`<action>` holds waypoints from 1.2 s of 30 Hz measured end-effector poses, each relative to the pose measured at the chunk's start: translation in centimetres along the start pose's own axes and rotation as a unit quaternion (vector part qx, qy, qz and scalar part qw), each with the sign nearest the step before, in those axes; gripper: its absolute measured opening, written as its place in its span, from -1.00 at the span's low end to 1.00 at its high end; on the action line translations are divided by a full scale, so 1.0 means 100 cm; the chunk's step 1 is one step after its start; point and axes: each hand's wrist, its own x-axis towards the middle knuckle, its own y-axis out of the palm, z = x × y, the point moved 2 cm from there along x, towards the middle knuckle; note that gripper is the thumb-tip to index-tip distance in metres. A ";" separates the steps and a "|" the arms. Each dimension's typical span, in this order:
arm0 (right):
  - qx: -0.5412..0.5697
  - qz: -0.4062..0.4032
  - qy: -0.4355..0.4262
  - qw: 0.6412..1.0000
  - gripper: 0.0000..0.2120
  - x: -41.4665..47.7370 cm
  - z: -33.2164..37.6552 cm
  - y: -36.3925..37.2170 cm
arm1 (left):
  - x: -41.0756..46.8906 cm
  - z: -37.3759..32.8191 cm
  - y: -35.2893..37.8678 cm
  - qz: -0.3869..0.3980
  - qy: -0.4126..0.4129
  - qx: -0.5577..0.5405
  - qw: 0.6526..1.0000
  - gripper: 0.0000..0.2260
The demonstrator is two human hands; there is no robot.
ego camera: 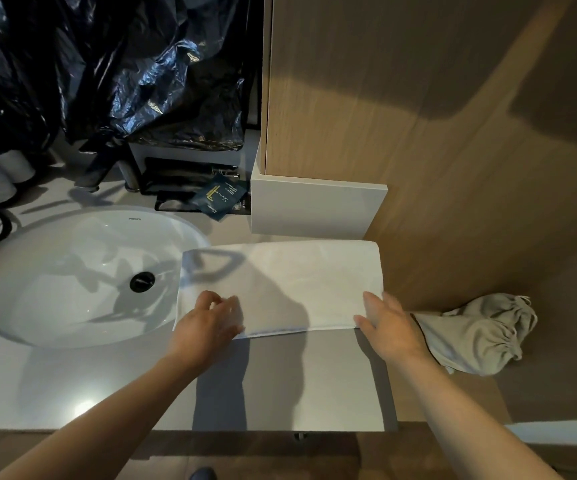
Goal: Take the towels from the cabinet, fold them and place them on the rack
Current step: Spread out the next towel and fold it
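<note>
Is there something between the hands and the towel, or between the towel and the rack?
Nothing visible separates them: the left hand and right hand both touch the towel at its near edge. The rack is not in view, so that path cannot be judged.

place: bathroom | signs: oval sink (72, 265) sunk in grey counter (107, 386); toiletry sachet (223, 199) (branded, dark)

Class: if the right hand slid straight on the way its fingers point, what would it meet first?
The right hand touches the white towel; past the towel's far edge it would probably meet the white ledge, though depth is unclear.
</note>
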 end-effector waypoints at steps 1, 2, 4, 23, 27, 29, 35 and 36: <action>0.003 0.020 0.005 1.000 -0.58 -0.001 -0.002 0.002 | 0.000 0.000 0.001 0.007 -0.005 0.022 1.000 -0.58; 0.013 0.023 0.013 1.000 -0.54 -0.005 -0.004 0.003 | 0.000 -0.001 0.002 0.013 -0.010 0.031 0.999 -0.58; 0.027 -0.003 0.017 0.999 -0.54 -0.020 -0.008 0.010 | 0.002 -0.001 0.001 0.024 -0.015 0.027 0.999 -0.58; 0.075 -0.072 -0.090 0.990 -0.77 -0.080 0.019 0.001 | -0.031 -0.026 0.014 -0.119 -0.056 -0.161 0.978 -0.48; 0.025 -0.044 -0.098 0.994 -0.63 -0.034 0.039 0.004 | -0.056 -0.038 0.018 -0.046 -0.248 -0.276 0.927 -0.40; 0.025 -0.016 -0.090 0.995 -0.52 -0.013 0.051 0.006 | -0.058 -0.041 0.019 -0.027 -0.286 -0.289 0.913 -0.49; 0.011 0.046 -0.037 0.998 -0.55 0.007 0.056 0.022 | -0.044 -0.047 0.020 -0.046 -0.373 -0.354 0.856 -0.61; 0.011 0.049 -0.032 0.998 -0.56 0.001 0.052 0.027 | -0.039 -0.045 0.020 -0.045 -0.379 -0.351 0.855 -0.61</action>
